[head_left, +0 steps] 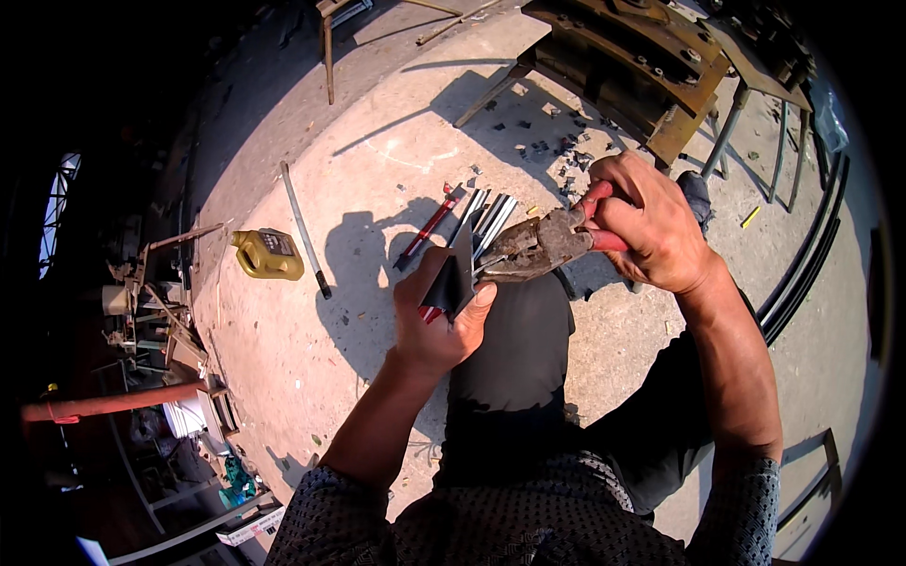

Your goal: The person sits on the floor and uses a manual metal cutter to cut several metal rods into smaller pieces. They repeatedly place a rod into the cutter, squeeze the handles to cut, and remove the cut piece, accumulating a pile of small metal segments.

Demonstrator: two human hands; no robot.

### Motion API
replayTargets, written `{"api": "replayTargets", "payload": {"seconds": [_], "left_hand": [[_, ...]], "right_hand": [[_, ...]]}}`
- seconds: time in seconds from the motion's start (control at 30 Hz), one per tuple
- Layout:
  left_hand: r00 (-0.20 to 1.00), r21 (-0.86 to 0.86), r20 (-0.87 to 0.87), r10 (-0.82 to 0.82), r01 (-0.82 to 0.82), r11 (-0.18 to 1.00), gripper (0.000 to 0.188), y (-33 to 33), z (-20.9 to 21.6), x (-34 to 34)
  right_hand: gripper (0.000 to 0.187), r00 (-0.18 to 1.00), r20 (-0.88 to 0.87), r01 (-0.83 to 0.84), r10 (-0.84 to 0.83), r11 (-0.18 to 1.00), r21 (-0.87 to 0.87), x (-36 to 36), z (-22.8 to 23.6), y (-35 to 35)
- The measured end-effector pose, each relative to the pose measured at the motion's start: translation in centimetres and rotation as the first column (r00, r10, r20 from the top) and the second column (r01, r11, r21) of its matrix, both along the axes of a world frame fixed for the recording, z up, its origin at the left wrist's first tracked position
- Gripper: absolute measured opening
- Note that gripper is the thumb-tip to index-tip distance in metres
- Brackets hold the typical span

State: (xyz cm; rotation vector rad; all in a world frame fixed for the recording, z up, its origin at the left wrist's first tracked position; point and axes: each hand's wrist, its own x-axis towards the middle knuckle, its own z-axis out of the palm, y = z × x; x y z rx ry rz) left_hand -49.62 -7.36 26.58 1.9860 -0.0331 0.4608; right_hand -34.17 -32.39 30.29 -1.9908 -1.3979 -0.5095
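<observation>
My left hand (437,340) is closed around a dark, angled metal profile (457,279), with a bit of red showing beneath it by the thumb. In my right hand (661,222) is a pair of worn pliers (540,247), the fingers wrapped round their red handles. The plier jaws meet the profile's right edge just above my left thumb; what lies between them is too small to make out. Beyond the hands, several light metal strips (493,217) lie side by side on the ground, beside a red and black bar (429,229).
A gold plastic jug (268,255) stands on the left, near a thin metal rod (304,231). A rusty steel bench (642,57) is at the back right, with small dark scraps (571,156) below. Long black tubes (807,259) lie at the right. Clutter lines the left side.
</observation>
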Motion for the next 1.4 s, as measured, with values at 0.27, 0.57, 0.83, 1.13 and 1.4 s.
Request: {"api": "replayTargets", "payload": {"seconds": [0.27, 0.57, 0.83, 1.13, 1.4], "left_hand": [[0.997, 0.029, 0.074, -0.03, 0.028, 0.999, 0.032, -0.1, 0.2, 0.3], [0.999, -0.014, 0.005, 0.042, -0.042, 0.999, 0.03, -0.7, 0.2, 0.4], [1.0, -0.024, -0.009, -0.005, 0.005, 1.0, 0.035, -0.3, 0.3, 0.5], [0.995, 0.057, -0.093, 0.038, -0.033, 0.998, 0.04, -0.8, 1.9, 1.3], [0.972, 0.148, -0.126, 0.197, -0.178, 0.973, 0.04, 0.9, -2.3, 0.6]], "right_hand": [[0.024, 1.0, 0.015, 0.003, -0.003, 1.0, 0.013, -0.1, 0.0, 0.1], [0.024, 1.0, 0.015, 0.013, -0.014, 0.999, 0.029, 0.0, -0.2, 0.0], [0.024, 0.999, 0.0, 0.036, -0.036, 0.999, 0.02, 0.0, -0.5, 0.1], [0.022, 0.941, -0.333, 0.079, -0.061, 0.996, 0.039, 0.1, -3.0, 0.1], [0.03, 0.741, -0.602, 0.242, -0.297, 0.955, -0.172, 0.3, -8.0, 1.3]]}}
